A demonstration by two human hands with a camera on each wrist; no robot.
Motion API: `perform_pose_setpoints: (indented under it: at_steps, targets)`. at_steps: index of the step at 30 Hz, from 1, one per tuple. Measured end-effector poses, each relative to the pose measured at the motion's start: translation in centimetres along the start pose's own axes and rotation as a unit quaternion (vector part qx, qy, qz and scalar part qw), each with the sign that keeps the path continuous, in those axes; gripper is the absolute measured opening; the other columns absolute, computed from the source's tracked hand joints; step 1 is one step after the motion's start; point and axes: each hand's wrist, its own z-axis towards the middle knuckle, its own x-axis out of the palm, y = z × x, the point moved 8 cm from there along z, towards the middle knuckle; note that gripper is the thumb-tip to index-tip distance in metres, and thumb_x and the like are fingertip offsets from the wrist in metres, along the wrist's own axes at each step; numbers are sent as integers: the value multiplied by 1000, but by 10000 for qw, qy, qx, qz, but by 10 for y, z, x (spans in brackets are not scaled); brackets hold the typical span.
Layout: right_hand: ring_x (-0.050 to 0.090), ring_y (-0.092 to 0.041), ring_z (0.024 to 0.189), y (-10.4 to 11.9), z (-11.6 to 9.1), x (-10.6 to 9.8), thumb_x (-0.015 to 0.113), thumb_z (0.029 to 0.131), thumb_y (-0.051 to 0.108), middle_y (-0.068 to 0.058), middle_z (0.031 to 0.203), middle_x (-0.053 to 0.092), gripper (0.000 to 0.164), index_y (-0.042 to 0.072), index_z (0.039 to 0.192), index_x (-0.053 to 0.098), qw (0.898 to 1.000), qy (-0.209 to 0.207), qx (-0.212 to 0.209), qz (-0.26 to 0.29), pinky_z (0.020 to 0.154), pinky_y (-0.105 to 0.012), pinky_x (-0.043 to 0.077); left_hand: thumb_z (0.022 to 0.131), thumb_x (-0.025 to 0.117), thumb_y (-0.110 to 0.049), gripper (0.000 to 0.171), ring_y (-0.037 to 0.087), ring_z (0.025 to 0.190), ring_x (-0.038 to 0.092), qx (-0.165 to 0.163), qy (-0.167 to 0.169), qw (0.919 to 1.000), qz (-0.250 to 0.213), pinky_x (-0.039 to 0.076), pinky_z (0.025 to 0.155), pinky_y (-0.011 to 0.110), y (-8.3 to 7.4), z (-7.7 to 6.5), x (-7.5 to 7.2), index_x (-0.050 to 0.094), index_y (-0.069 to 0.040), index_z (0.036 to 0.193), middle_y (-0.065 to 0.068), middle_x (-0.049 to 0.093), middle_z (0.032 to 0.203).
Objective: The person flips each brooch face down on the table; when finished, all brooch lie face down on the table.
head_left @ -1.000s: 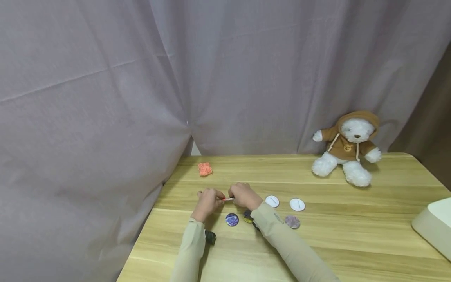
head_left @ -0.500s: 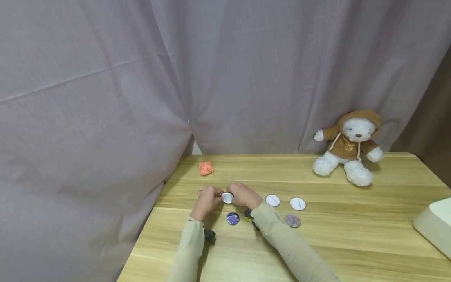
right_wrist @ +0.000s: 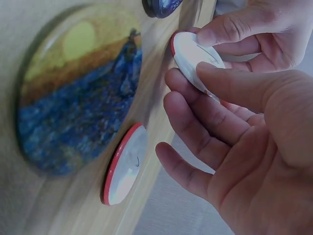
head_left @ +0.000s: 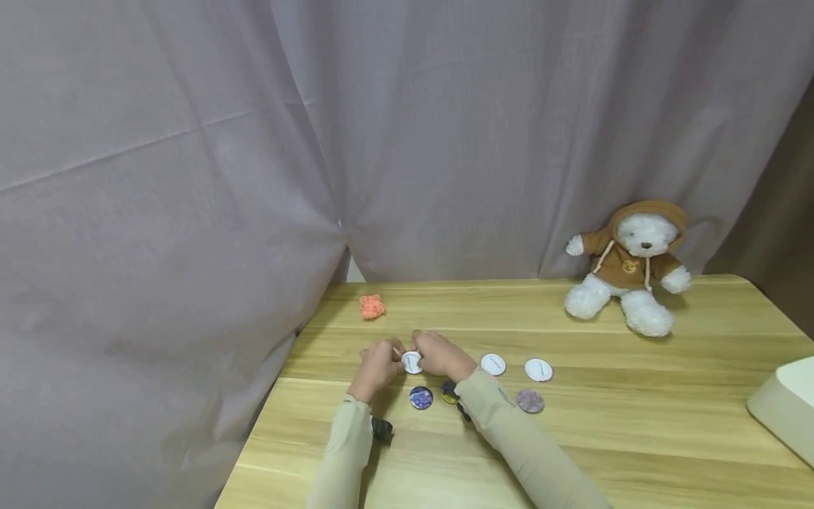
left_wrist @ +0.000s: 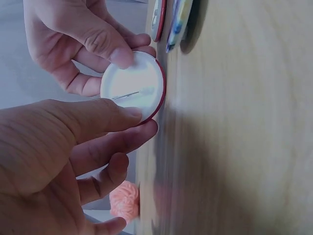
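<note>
Between both hands is a round pin-back button badge (head_left: 411, 363), its white back with a thin pin facing up. Its red rim shows in the left wrist view, on the badge (left_wrist: 128, 78). My left hand (head_left: 376, 366) pinches one edge between thumb and forefinger. The opposite edge is pinched by my right hand (head_left: 443, 355); in the right wrist view that hand's (right_wrist: 244, 127) other fingers spread below the badge. Near the hands lie a blue-purple badge (head_left: 420, 397) and a yellow-and-blue badge (head_left: 449, 392), the latter partly hidden by the right wrist.
Right of the hands lie two white-backed badges (head_left: 492, 364) and a pinkish badge (head_left: 531, 401). A coral fuzzy square (head_left: 372, 307) sits behind the hands. A teddy bear (head_left: 642, 268) sits at the back right; a white container (head_left: 785, 406) stands at the right edge.
Seen nearly edge-on a second ago, the badge has turned so that its white back faces the head camera. Both hands keep hold of it and have barely moved.
</note>
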Motion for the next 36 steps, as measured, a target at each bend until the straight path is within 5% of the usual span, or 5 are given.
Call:
perform_pose_setpoints:
  at_steps: [11,24,31,36]
  targets:
    - [53,-18,69,-2,0,0,78,69,-11,0,74,54,30,6,84,58,9996,-43,148,-220,67,-35,48,77,82,-3,25,24,81,68,-125,49,9999,-92,37,80,51,0,0,4,67,-8,96,4,74,79]
    - [51,-19,65,-4,0,-2,78,78,-4,-2,69,53,19,4,81,60,9978,-221,342,-516,64,-37,47,76,82,-3,29,23,83,69,272,284,9991,-125,38,77,51,-11,4,5,73,-7,104,3,75,78]
    - [53,-22,70,-5,1,0,78,78,-3,-4,71,55,19,4,81,60,9966,-103,579,-573,70,-42,49,71,86,-3,36,22,81,67,344,428,9985,-39,38,79,53,-12,3,7,73,-6,104,1,74,77]
    - [58,-30,82,-6,0,4,78,80,3,-10,81,60,16,4,85,63,9935,111,734,-861,79,-50,50,71,87,-6,26,23,83,64,421,428,9981,124,38,77,50,-10,3,10,76,-11,94,-1,73,82]
